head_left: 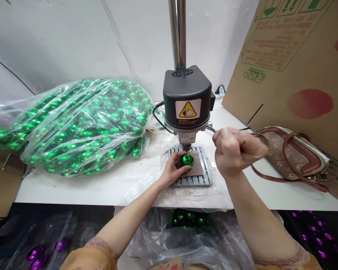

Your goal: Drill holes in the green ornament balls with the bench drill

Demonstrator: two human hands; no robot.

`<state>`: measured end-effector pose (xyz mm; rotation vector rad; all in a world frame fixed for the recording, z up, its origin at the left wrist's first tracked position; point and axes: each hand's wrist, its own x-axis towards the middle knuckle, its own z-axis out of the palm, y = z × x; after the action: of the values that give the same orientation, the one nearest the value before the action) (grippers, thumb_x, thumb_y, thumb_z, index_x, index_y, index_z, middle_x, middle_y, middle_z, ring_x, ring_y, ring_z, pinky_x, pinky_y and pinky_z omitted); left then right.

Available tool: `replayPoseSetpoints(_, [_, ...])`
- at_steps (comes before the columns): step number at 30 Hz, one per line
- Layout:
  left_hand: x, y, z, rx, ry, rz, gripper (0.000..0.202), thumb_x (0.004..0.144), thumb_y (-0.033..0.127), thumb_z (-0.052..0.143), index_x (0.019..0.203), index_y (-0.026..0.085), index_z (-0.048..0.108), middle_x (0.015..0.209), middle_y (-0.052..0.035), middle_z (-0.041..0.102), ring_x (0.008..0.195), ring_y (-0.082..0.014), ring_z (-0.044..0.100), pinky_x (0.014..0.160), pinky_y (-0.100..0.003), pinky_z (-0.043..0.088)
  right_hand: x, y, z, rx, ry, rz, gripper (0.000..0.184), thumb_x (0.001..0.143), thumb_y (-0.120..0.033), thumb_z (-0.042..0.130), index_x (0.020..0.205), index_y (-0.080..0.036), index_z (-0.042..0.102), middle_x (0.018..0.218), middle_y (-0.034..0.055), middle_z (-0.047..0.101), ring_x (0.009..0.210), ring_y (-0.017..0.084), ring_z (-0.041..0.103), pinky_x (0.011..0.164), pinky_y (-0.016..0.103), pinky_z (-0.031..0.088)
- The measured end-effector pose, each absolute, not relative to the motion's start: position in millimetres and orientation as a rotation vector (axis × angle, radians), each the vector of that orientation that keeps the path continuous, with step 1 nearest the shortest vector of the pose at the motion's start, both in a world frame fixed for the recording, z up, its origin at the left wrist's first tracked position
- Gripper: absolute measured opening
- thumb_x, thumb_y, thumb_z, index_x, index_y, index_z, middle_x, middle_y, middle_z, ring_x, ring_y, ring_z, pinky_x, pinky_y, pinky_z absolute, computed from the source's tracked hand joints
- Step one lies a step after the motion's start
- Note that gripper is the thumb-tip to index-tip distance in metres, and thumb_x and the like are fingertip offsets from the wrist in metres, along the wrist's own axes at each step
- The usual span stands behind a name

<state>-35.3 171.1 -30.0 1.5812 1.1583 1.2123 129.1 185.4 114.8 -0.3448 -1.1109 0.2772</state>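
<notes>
Green piece (187,159): faceted and shiny, on a brown pad (199,167) under the drill head (187,101), near the tabletop's (87,187) front edge.
Left hand (173,170): fingers pinched around the green piece.
Base plate (203,180): slotted metal, under the pad.
Right hand (233,152): fist closed on the drill's lever (211,128).
Left edge: clear bag (73,123) of green pieces.
Right edge: handbag (293,153) beside a cardboard box (293,56).

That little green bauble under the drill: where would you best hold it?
Take the green bauble by its low sides, from the front left, as the left hand does. It sits on a brown pad with the drill straight above, so its top should stay free.
</notes>
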Motion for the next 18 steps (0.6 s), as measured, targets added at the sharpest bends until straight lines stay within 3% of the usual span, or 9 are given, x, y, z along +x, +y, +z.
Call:
replayPoseSetpoints(7, [-29.7,126.4,-10.1,1.727,1.393,1.405,0.043,0.073,0.041,0.081,0.107,0.023,0.061,0.105,-0.0071,0.067,0.102,-0.0262,0.064,0.090,-0.041,0.051,134.6,194.2,165.2,-0.569,-1.168,0.496,0.047,0.084,-0.022,0.064,0.051,-0.020,0.032,0.046,-0.0065,0.029,0.042,0.004,0.029,0.044,0.026,0.026])
replayPoseSetpoints(12, [-28.1,53.5,-21.1,2.456,0.886,0.958,0.048,0.076,0.049,0.077,0.113,0.024,0.059,0.093,-0.0087,0.069,0.079,-0.0220,0.065,0.067,-0.034,0.051,134.6,195.0,161.8,-0.529,-1.185,0.457,0.046,0.086,-0.023,0.063,0.053,-0.020,0.031,0.045,-0.0067,0.029,0.041,0.004,0.030,0.045,0.027,0.026])
replayPoseSetpoints(15, [-34.8,38.0,-32.2,2.772,0.759,0.814,0.053,0.078,0.052,0.074,0.118,0.022,0.058,0.098,-0.0115,0.071,0.083,-0.0245,0.065,0.070,-0.037,0.051,133.7,193.9,161.5,-0.502,-1.142,0.488,0.045,0.084,-0.019,0.064,0.052,-0.020,0.032,0.044,-0.0071,0.030,0.041,0.004,0.032,0.044,0.026,0.024])
replayPoseSetpoints(18, [-55.5,66.2,-31.4,2.626,0.892,1.016,0.038,0.085,0.038,0.068,0.119,0.023,0.059,0.104,-0.0112,0.071,0.097,-0.0258,0.065,0.083,-0.040,0.052,133.5,192.9,163.0,-0.471,-1.135,0.517,0.043,0.082,-0.017,0.064,0.051,-0.020,0.034,0.043,-0.0076,0.032,0.040,0.004,0.032,0.043,0.026,0.024])
